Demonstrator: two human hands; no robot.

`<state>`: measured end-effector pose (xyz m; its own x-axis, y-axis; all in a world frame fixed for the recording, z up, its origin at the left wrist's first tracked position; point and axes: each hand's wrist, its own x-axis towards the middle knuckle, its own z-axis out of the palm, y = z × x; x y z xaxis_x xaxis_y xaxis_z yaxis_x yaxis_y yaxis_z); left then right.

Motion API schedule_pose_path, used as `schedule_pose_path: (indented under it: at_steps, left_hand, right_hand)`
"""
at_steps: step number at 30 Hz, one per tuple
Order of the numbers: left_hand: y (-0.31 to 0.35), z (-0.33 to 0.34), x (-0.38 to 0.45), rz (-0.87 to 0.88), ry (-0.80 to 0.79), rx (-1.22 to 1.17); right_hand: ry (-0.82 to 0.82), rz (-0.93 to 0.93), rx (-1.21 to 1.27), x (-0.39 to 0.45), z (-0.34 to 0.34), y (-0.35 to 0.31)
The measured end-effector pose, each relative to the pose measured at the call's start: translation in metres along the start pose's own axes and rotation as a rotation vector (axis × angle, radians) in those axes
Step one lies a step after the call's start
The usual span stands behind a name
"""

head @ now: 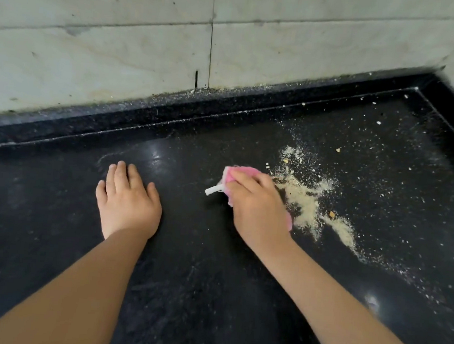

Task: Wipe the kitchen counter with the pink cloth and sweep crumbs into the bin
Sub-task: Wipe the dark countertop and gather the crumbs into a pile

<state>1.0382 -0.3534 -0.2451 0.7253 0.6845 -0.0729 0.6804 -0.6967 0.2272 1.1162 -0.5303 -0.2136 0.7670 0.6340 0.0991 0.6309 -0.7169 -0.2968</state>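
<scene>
Pink cloth, black counter, pale crumbs

The cloth (241, 170) is pink with a white tag (213, 190). The counter (212, 279) is glossy black with fine pale speckles and faint grey smears. The crumbs (307, 202) are beige-tan powder ringed by scattered white flecks. The wall (122, 41) is off-white marble with grey veins, dark specks and dark grout lines.

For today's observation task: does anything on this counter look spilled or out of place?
Yes. A tan powdery spill with scattered white crumbs lies on the black counter, right of the pink cloth gripped by the right hand. The left hand rests flat.
</scene>
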Motion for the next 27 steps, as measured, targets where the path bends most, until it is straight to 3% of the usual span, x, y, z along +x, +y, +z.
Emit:
schedule_pose_path:
  at_steps: [4,7,10,13,18,27]
  left_hand:
    - [0.002,-0.001,-0.002,-0.009,-0.005,0.024]
    - [0.004,-0.004,0.000,-0.014,-0.043,0.083]
    - [0.012,-0.012,0.002,-0.051,-0.070,0.192]
    - [0.033,-0.015,0.005,-0.041,-0.021,0.136]
    - [0.087,0.001,0.019,0.019,0.008,-0.061]
    - [0.104,0.017,0.025,-0.017,0.007,-0.019]
  right_hand:
    - [-0.114,0.070,0.023,0.032,0.015,-0.005]
    - [-0.105,0.175,-0.010,0.036,0.010,0.019]
    - [-0.104,0.056,-0.066,0.029,-0.019,0.039]
    - [-0.001,-0.045,0.073,0.038,-0.053,0.060]
    - [-0.075,-0.017,0.118,0.098,-0.066,0.115]
    - [-0.103,-0.033,0.076,0.159,-0.043,0.170]
